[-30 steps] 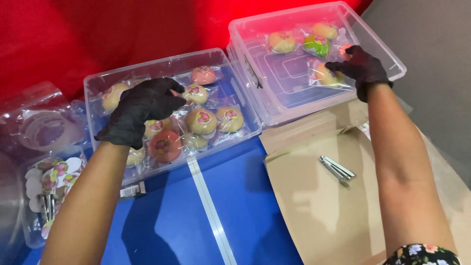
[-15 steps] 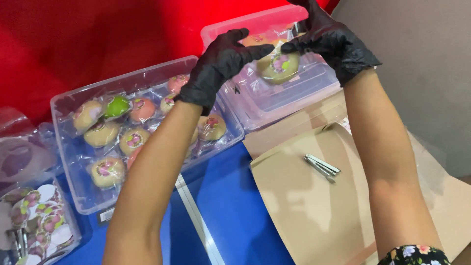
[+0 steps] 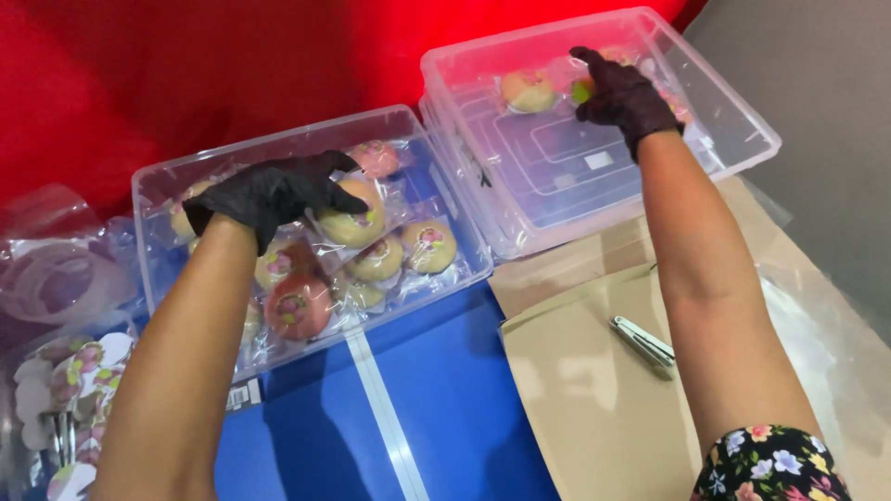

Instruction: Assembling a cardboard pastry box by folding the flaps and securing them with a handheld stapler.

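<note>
While the left hand (image 3: 269, 193) is closed on a wrapped round bun (image 3: 353, 218) over the near clear tub (image 3: 148, 186), a small green wrapped bun (image 3: 582, 90) is pinched by the right hand (image 3: 620, 93) inside the far clear tub (image 3: 733, 139). Each bun looks light and soft, easily squashed, and its clear wrap looks slippery. A gentle hold around the sides is best. No long axis is seen, since the bun is round; its flower top is turned toward the camera.

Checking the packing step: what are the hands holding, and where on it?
Left hand grips a wrapped bun by its top; right hand rests on a wrapped piece, grip hidden.
</note>
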